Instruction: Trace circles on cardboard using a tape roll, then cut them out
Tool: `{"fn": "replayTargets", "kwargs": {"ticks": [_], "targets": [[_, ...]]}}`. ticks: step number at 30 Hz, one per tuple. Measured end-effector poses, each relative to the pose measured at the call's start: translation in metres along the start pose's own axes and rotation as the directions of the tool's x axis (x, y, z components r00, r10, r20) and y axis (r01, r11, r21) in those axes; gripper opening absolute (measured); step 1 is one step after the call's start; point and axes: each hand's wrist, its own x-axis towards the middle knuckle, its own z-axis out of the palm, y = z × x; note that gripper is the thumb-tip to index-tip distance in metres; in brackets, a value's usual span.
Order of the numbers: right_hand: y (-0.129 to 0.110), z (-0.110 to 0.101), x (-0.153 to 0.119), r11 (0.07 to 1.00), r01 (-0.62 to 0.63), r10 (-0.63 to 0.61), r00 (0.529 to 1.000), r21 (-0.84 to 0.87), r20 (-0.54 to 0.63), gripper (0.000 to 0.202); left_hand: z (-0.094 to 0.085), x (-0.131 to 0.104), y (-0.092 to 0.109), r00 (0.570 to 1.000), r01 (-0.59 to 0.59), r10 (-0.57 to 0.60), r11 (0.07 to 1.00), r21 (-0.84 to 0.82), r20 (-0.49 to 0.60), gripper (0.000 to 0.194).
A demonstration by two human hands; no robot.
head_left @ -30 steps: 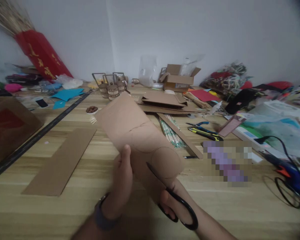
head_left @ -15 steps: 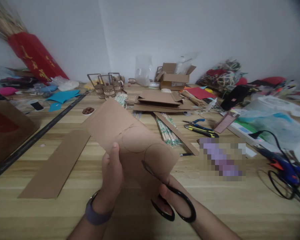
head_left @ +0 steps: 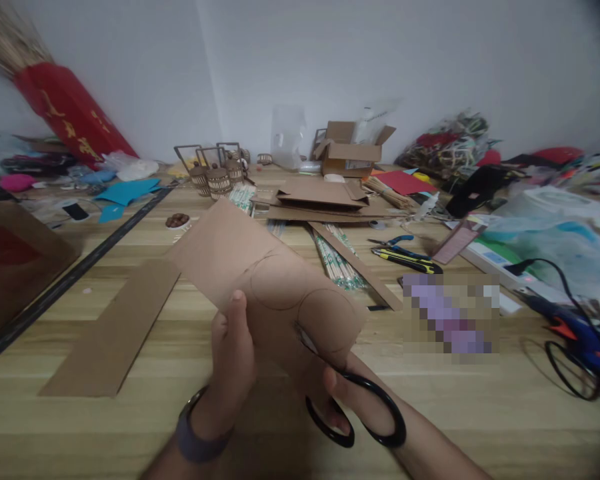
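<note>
A brown cardboard sheet [head_left: 220,247] with two drawn circles is held up over the table. My left hand [head_left: 234,353] grips its lower left edge, the thumb on top and the fingers hidden beneath. Black-handled scissors [head_left: 380,407] are in my right hand [head_left: 337,393], with thumb and fingers through the handle loops. The scissor blades are spread at the cardboard's lower edge, one blade lying over the sheet beside the right circle. Part of my right hand is hidden by the cardboard and the handles.
A cardboard strip [head_left: 113,327] lies at left. Wrapped sticks [head_left: 337,257], pliers [head_left: 397,241], a yellow-and-black utility knife [head_left: 407,260] and a blue glue gun [head_left: 575,333] lie to the right. Behind are folded cardboard [head_left: 320,197], small baskets [head_left: 217,180] and an open box [head_left: 353,157].
Both hands, the cardboard and the scissors have shifted slightly to the right in view. The scissors remain spread at the sheet, and both grips are unchanged.
</note>
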Motion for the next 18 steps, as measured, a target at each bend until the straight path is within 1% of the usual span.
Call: {"fn": "replayTargets", "kwargs": {"ticks": [3, 8, 11, 15, 18], "targets": [[0.003, 0.000, 0.000, 1.000, 0.009, -0.009, 1.000, -0.004, 0.003, 0.061, -0.001, 0.000, -0.002, 1.000, -0.012, 0.012, 1.000, -0.028, 0.004, 0.048], [-0.002, 0.007, 0.000, 1.000, 0.004, -0.004, 1.000, -0.029, -0.002, 0.066, -0.003, 0.002, -0.003, 0.999, -0.013, 0.013, 1.000, -0.005, -0.049, 0.048], [-0.004, 0.011, 0.000, 0.999, 0.029, -0.030, 0.999, -0.033, -0.012, 0.066, -0.004, 0.001, -0.002, 0.999, -0.021, 0.021, 1.000, -0.007, -0.039, 0.050], [0.000, 0.010, 0.000, 0.997, 0.079, -0.079, 0.997, -0.025, 0.002, 0.063, -0.003, 0.000, 0.001, 0.999, -0.021, 0.021, 1.000, -0.020, -0.028, 0.049], [0.003, 0.009, -0.001, 0.998, 0.063, -0.062, 0.998, -0.010, 0.022, 0.058, -0.001, -0.002, 0.005, 0.999, -0.002, 0.002, 1.000, -0.005, -0.043, 0.047]]}}
